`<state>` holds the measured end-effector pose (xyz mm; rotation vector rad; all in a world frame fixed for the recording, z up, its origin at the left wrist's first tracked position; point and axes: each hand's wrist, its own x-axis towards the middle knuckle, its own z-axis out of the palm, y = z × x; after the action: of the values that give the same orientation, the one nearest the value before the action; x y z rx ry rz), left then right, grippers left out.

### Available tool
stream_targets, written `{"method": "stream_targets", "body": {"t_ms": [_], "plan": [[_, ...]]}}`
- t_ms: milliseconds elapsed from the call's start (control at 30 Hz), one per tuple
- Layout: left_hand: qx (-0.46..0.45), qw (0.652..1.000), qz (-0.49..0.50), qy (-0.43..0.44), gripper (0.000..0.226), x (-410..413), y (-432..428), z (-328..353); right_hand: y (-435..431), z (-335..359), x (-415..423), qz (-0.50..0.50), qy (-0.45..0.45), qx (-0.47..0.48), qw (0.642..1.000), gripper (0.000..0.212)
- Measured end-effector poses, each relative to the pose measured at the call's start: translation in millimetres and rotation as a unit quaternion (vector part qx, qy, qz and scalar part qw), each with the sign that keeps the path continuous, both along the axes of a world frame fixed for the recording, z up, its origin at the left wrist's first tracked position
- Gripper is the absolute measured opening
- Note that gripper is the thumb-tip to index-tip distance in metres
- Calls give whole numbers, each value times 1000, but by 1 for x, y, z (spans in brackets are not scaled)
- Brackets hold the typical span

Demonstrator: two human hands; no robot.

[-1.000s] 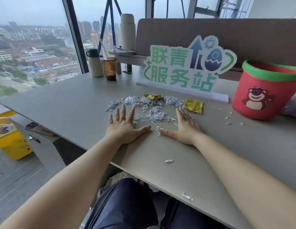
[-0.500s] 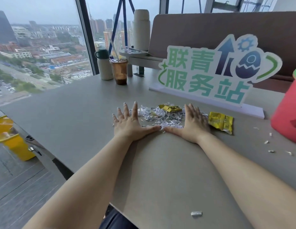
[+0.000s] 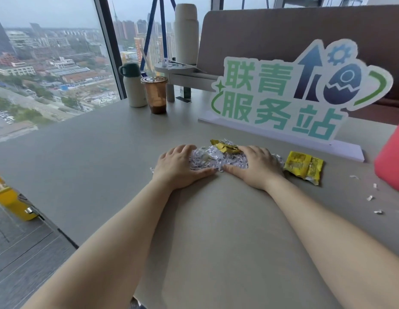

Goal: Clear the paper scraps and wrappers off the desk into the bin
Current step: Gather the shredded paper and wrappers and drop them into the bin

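Note:
A heap of white paper scraps (image 3: pixel 213 160) lies on the grey desk (image 3: pixel 93 157), with a crumpled yellow wrapper (image 3: pixel 225 146) on its far side. My left hand (image 3: pixel 178 167) and my right hand (image 3: pixel 256 167) cup the heap from either side, fingers curled around it, thumbs nearly meeting in front. A second yellow wrapper (image 3: pixel 304 167) lies flat just right of my right hand. A few loose scraps (image 3: pixel 370 198) are scattered further right. The red bin (image 3: pixel 392 161) shows only as a slice at the right edge.
A big green-lettered sign (image 3: pixel 283 94) stands right behind the heap. At the back left are a white flask (image 3: pixel 132 85), a brown plastic cup (image 3: pixel 155 94) and a tall cream flask (image 3: pixel 186 33). A yellow box (image 3: pixel 9 197) sits on the floor left of the desk.
Both hands slid forward and inward, pushing the spread-out scraps into one tight heap, and their fingers went from flat to curled. The view moved closer, so the bin is mostly out of frame.

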<state>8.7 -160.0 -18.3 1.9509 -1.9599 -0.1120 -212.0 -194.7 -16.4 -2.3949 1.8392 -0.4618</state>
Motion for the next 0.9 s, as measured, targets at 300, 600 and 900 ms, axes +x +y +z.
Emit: {"method": "stream_targets", "body": {"t_ms": [300,600,900], "plan": [[-38,999,-22,3,63,-6,11,0,11,0,2,44,-55,-34,997,42],[-36,998,-23,44,44,-20,29,0,35,1,-2,44,-84,-18,995,32],[-35,996,-35,78,42,-30,53,9,66,11,-5,69,-109,-31,991,30]]}}
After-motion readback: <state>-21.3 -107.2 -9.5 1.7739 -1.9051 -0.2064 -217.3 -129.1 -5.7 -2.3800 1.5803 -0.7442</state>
